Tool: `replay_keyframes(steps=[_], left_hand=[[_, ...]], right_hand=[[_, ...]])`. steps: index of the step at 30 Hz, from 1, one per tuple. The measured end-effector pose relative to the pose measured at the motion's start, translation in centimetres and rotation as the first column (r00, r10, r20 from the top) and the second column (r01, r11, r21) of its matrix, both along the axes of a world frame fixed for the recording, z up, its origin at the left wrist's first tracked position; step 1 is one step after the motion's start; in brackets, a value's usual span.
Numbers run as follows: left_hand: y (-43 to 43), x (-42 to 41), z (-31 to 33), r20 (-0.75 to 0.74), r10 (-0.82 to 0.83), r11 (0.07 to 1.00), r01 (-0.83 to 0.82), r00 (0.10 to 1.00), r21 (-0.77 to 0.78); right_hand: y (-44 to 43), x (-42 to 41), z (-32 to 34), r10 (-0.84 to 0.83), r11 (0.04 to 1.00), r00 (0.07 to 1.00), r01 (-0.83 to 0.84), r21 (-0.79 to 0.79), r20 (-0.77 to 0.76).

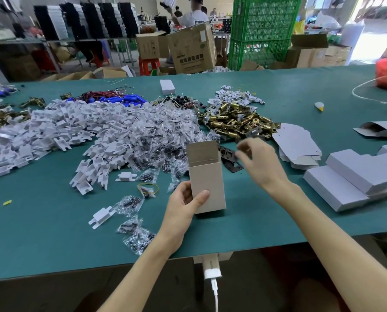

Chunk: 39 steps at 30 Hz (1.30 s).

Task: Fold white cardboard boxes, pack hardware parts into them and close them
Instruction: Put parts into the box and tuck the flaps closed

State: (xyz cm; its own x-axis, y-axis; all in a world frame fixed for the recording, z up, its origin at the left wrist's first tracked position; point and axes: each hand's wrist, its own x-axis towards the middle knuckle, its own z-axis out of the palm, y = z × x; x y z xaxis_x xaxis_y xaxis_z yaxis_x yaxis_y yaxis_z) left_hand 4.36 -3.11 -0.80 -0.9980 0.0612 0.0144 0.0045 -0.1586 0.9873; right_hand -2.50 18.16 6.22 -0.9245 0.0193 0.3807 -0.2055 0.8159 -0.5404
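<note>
Left hand (183, 203) grips the low end of the box (207, 176), thumb across its near face. The box stands upright at the near centre of the table (52, 221), top open, flap up. Right hand (259, 162) hovers just right of the opening, fingers curled but blurred, so cannot tell if it pinches anything. Brass parts (235, 120) lie far right, black plates (229, 157) just behind the box. Risks: a part clips the raised flap and misses, a heavy part pops the bottom, or the low grip lets the box tip.
</note>
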Motion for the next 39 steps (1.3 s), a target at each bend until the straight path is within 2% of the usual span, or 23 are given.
replay_keyframes(steps=[2, 4, 10, 17, 20, 23, 26, 30, 33, 35, 39], left_hand=[[0.0, 0.0, 0.1, -0.006, -0.003, 1.000, 0.003, 1.000, -0.010], [0.0, 0.0, 0.0, -0.011, -0.004, 1.000, 0.003, 1.000, -0.023], [0.1, 0.0, 0.0, -0.005, -0.007, 1.000, 0.007, 1.000, -0.029], [0.0, 0.1, 0.0, -0.003, -0.008, 0.999, 0.008, 1.000, -0.037], [0.0, 0.1, -0.1, -0.003, -0.010, 0.999, 0.010, 1.000, -0.038], [0.0, 0.1, 0.0, 0.000, -0.014, 0.999, 0.014, 1.000, -0.037], [0.0, 0.0, 0.0, 0.001, -0.022, 0.999, 0.022, 1.000, -0.038], [0.0, 0.1, 0.1, 0.000, -0.021, 0.999, 0.021, 1.000, -0.034], [0.0, 0.1, 0.1, 0.001, -0.021, 0.999, 0.021, 1.000, -0.036], [0.0, 0.0, 0.1, 0.002, -0.020, 0.999, 0.020, 1.000, -0.039], [0.0, 0.0, 0.0, -0.003, -0.022, 0.999, 0.021, 1.000, -0.041]], right_hand=[[0.4, -0.4, -2.0, -0.009, 0.998, 0.986, 0.000, 0.057, 0.164], [0.2, -0.5, -3.6, -0.013, 0.997, 0.973, -0.004, 0.071, 0.232], [-1.5, -1.8, -5.4, -0.155, 0.949, 0.978, 0.110, 0.295, 0.136], [-2.0, -2.1, -4.1, -0.104, 0.879, 0.987, 0.035, 0.476, 0.119], [-1.8, -1.4, -3.8, -0.094, 0.870, 0.993, 0.049, 0.491, 0.067], [-0.9, -0.8, -3.5, -0.084, 0.890, 0.996, 0.075, 0.450, 0.001], [-0.3, -0.8, -3.3, -0.102, 0.910, 0.995, 0.084, 0.407, 0.023], [-0.3, -0.8, -1.9, -0.121, 0.992, 0.989, 0.116, 0.052, 0.091], [-0.7, -0.4, 0.7, -0.079, 0.981, 0.997, 0.075, -0.180, -0.016], [-1.5, 0.3, 2.9, -0.015, 0.959, 0.993, -0.019, -0.282, -0.116], [-3.9, 2.4, 6.4, 0.101, 0.946, 0.937, -0.195, -0.260, -0.335]])
